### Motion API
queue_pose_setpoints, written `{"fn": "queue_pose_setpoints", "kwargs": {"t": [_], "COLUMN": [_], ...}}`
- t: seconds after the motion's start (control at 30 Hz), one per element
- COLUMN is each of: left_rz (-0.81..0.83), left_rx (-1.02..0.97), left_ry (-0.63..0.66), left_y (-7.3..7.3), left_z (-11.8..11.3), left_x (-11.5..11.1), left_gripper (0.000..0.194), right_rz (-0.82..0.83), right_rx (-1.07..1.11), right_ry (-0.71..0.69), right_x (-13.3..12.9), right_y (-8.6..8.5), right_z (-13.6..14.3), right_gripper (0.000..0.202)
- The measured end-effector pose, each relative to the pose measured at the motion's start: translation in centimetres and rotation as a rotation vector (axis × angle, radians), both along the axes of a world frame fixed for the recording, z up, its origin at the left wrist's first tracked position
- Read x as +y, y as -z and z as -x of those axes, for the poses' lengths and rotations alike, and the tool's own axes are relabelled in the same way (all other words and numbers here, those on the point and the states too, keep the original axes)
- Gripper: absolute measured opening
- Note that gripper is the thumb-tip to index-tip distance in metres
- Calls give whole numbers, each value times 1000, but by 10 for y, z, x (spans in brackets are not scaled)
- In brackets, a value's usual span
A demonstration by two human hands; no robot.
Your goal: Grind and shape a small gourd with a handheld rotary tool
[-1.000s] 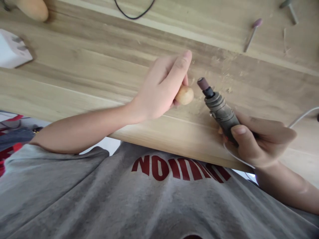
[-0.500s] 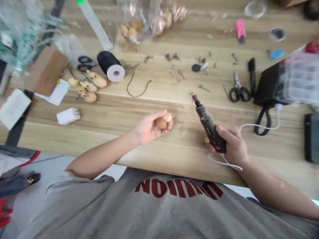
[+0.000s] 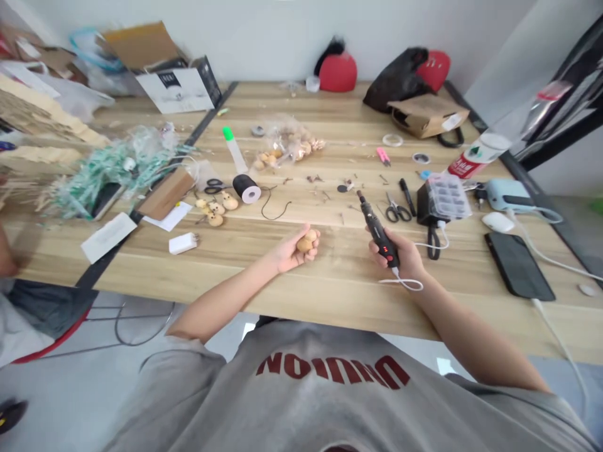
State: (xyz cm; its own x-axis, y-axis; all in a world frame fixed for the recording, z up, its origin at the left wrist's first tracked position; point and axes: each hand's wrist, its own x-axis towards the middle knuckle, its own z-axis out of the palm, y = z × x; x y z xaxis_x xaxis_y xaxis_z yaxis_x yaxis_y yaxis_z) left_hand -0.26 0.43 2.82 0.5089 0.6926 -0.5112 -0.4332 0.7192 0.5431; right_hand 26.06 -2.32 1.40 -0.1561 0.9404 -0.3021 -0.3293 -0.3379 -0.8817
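My left hand is closed around a small tan gourd, with the thumb along its upper side. In my right hand is a black rotary tool, gripped by its lower body and tilted up to the left. A brown grinding bit sits at its tip, apart from the gourd. Red lights glow near its base, where a white cable is plugged in. Beyond my left hand lie several small gourds with dark marks, beside a spool of black cord.
Scissors, a black marker and a clear compartment box stand right. Loose bits and a bag of gourds lie farther back. A phone is far right, a white charger left. Another person's arm shows at the left edge.
The head view has tilted up, bringing the wall and the table's far side into sight. Both hands keep their hold on the gourd and the rotary tool.
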Motion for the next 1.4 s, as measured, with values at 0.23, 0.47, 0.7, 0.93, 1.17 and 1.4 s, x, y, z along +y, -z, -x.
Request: {"fn": "queue_pose_setpoints", "kwargs": {"t": [0.23,0.47,0.7,0.93,1.17,1.4], "left_rz": [-115,-100,-214,-261,-246,-66], "left_rx": [-33,-29,97,192,213,61], "left_ry": [-16,-60,-208,-299,-270,-242], "left_y": [-3,1,-2,-5,-13,-1], "left_z": [2,-4,-5,7,2,-61], "left_x": [-4,-3,1,23,76,134], "left_gripper": [10,13,14,22,36,35], "right_rz": [-105,-120,-116,-97,-45,-61], "right_rx": [-2,-18,-29,-15,-83,-130], "right_ry": [61,76,86,101,143,143], "right_x": [5,0,0,3,24,81], "right_y": [8,11,8,5,-2,-2], "right_z": [0,4,6,0,-5,18], "right_gripper": [43,44,44,45,42,38]}}
